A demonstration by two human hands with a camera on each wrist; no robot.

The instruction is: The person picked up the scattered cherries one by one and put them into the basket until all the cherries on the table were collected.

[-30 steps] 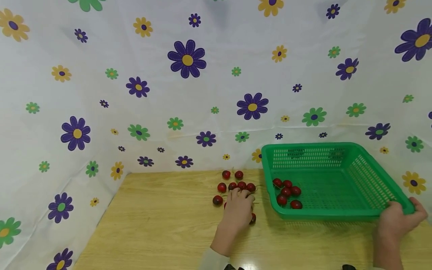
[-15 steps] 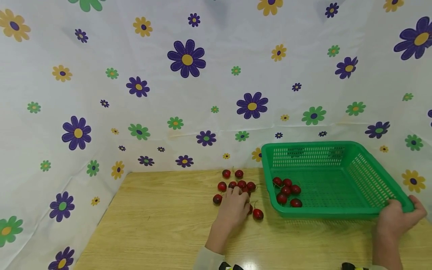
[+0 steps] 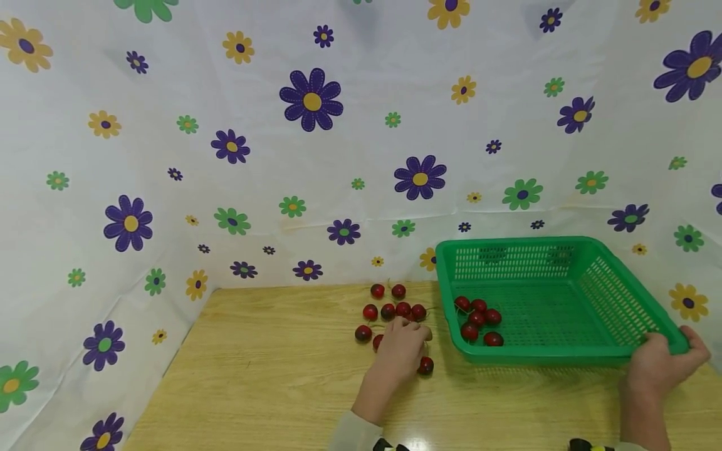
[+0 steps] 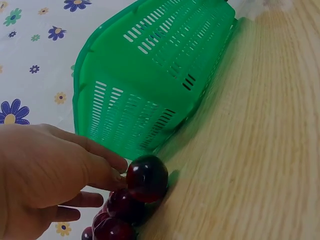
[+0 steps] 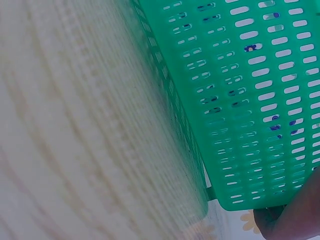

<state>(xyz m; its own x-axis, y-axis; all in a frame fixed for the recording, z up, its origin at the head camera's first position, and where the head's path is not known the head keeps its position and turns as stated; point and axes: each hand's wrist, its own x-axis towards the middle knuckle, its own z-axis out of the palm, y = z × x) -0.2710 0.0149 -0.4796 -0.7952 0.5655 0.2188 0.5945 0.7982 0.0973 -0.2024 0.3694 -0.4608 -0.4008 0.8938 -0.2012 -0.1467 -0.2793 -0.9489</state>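
My left hand (image 3: 398, 351) is over a group of dark red cherries (image 3: 403, 309) on the table. In the left wrist view, its thumb and a finger close at the stem side of the nearest cherry (image 4: 147, 178), which sits on the tabletop; the other fingers are loosely bent. More cherries (image 4: 114, 229) lie just beyond, partly covered by the hand. At the right, my right hand (image 3: 657, 369) grips the near right corner of a green plastic basket (image 3: 553, 359), thumb over the rim. Several cherries (image 3: 476, 318) rest in the basket's left end.
The wooden table (image 3: 271, 369) reaches back to a white cloth (image 3: 248, 100) printed with flowers, hanging behind and at both sides. The basket's slotted wall (image 4: 150, 70) rises just past the cherry group.
My left hand drew back left, then came right again over the near cherry, which shifted slightly towards me. My right hand and the basket have stayed in place.
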